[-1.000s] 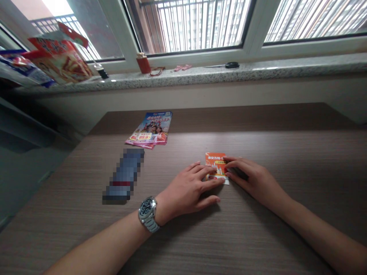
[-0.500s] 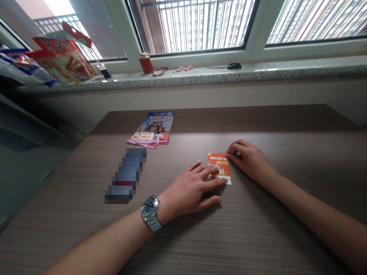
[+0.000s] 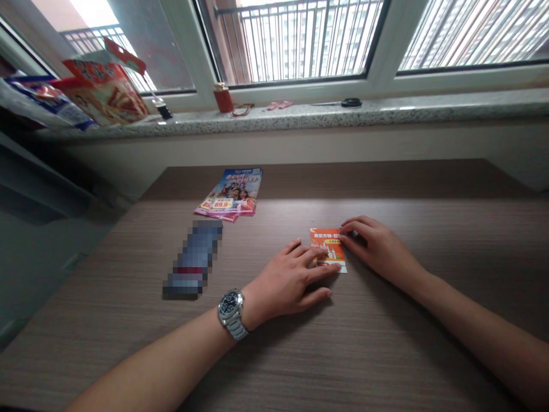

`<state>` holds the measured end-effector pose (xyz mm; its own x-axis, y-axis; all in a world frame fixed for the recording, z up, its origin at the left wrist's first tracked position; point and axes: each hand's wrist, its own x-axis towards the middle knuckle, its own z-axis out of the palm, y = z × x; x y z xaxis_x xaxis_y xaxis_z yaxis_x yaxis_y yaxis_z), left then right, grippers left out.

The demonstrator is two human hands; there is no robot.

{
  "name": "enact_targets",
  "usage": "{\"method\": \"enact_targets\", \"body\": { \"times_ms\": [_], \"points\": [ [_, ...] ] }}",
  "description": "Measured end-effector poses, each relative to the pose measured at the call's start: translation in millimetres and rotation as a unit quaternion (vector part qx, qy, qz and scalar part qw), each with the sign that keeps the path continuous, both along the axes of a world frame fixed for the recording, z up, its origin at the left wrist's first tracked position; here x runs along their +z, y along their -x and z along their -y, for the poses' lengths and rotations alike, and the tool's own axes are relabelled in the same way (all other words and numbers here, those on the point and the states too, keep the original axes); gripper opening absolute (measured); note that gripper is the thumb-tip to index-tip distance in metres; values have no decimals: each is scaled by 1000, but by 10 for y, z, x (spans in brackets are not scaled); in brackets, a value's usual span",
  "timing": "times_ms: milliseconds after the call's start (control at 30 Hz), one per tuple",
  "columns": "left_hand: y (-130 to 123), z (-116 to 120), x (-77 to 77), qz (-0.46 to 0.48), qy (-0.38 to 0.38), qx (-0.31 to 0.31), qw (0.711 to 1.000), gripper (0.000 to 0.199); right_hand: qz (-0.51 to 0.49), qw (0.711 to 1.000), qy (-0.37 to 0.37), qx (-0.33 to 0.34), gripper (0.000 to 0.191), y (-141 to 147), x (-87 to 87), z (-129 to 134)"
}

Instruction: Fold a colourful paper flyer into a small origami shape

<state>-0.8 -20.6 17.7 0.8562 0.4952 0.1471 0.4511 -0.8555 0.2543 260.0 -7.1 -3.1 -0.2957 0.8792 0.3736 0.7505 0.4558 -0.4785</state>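
A small orange leaflet [image 3: 333, 250] with white lettering and a castle picture lies on the table [image 3: 274, 355]. My left hand [image 3: 291, 280], with a metal watch [image 3: 231, 309] on the wrist, rests flat with spread fingers over the leaflet's lower left part and hides some of it. At the upper right edge of the leaflet, the thumb and fingertips of my right hand [image 3: 371, 243] come together in a pinch on the paper.
Several overlapping colourful flyers [image 3: 238, 191] lie at the back left. Nearer, a pixelated dark oblong object [image 3: 193, 260] rests on the table. On the windowsill [image 3: 295, 117] stand snack bags [image 3: 109, 94] and a red-brown container [image 3: 223, 98], with scissors [image 3: 350, 103] farther right.
The view has shifted slightly, so objects at the left appear a little farther right. My right hand sits slightly lower at the leaflet's edge. My left hand stays on the leaflet.
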Motion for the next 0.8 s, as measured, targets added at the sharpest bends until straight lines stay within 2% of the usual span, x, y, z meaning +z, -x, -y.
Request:
{"method": "enact_targets", "body": {
  "times_ms": [300, 467, 800],
  "points": [
    [-9, -4, -40, 2, -10, 0, 1000, 46, 7, 998, -11, 55, 19, 19, -113, 323],
    [-22, -10, -56, 14, -8, 7, 1000, 48, -6, 999, -7, 50, 22, 9, -167, 353],
    [-26, -47, -79, 29, -16, 9, 999, 36, 2, 999, -15, 50, 25, -2, -231, 361]
  ]
}}
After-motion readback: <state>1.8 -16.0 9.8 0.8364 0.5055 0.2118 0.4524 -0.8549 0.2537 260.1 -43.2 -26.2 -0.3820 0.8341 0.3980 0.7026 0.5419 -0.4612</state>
